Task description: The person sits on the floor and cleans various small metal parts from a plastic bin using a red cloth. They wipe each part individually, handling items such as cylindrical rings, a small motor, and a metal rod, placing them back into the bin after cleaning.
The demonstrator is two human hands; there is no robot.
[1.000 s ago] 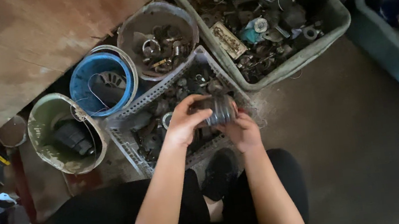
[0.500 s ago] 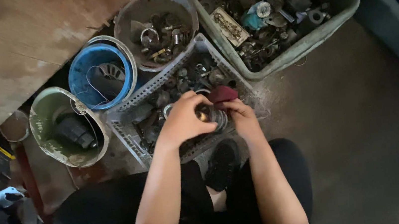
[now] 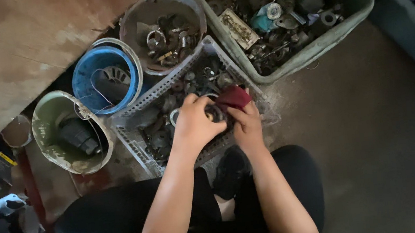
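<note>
Fingers of both hands clasp a metal part, red cloth against it.

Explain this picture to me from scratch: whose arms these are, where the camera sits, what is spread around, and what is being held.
There is no machine here. A camera worn on a person's head looks down at their own two bare arms and dark-trousered knees.

The left hand grips a round metal part, mostly hidden by the fingers. The right hand presses a dark red cloth against it.

Both hands are over a grey perforated crate of dark metal scrap on the floor. Beside it stand a pale green bucket, a blue bucket and a grey bucket holding rings and fittings. A large grey-green tub of mixed metal parts sits beyond, with a blue bin at the right edge.
</note>
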